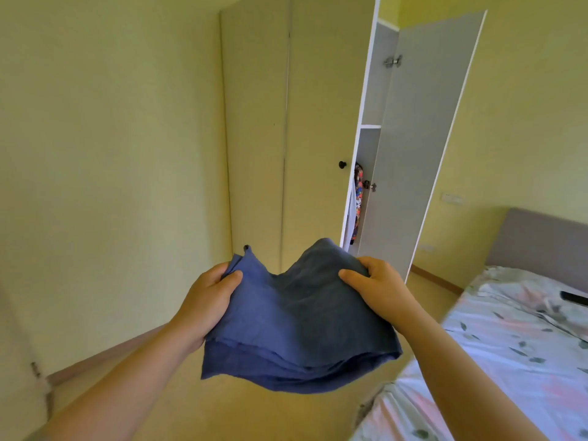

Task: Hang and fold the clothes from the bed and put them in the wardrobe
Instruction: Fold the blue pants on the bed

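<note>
While the folded blue garment (299, 326) is sagging in mid-air, the left hand (206, 297) and right hand (378, 288) are gripping its opposite sides, thumbs on top, in front of the wardrobe (286, 122), whose door (426, 138) is standing open; the bed (509, 345) is lying alongside, right.

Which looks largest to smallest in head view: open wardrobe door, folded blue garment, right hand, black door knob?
Top, unranked: open wardrobe door, folded blue garment (alike; garment nearer)
Then right hand
Then black door knob
</note>
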A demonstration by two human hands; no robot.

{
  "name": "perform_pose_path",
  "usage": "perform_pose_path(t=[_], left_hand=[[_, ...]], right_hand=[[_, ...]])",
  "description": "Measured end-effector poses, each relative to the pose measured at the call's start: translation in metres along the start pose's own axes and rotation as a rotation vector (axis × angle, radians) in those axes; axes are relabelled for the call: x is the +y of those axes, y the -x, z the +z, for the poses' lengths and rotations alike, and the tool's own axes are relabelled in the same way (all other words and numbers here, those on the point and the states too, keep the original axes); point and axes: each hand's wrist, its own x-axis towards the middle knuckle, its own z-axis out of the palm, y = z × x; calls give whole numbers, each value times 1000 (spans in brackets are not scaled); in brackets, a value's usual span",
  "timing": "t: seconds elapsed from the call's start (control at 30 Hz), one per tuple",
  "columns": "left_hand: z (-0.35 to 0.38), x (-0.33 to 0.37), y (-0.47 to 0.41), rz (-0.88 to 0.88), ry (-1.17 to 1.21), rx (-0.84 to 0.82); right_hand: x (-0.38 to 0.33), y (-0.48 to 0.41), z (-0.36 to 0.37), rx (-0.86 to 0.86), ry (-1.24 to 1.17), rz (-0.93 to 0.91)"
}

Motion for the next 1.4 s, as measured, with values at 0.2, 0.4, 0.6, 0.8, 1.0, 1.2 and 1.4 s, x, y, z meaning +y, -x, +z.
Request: perform_pose_path(t=[0.2,0.4,0.6,0.8,1.0,1.2,1.4], left_hand=[[-35,-10,-104,6,3,-126],[-25,-19,-188,3,-5,-262],[31,-21,-251,40,-19,-391],[85,-11,-314,96,-59,-508],[153,-4,-382,177,-51,-672],[215,3,-435,229,-33,-857],[301,10,-464,247,0,-958]], right_hand=[[-24,-67,46,74,20,77],[-17,-116,61,153,47,190],[14,-161,44,249,71,240],[40,-204,19,326,74,308],[73,-249,-3,458,86,383],[97,-280,-17,557,152,514],[134,-302,-52,655,200,605]])
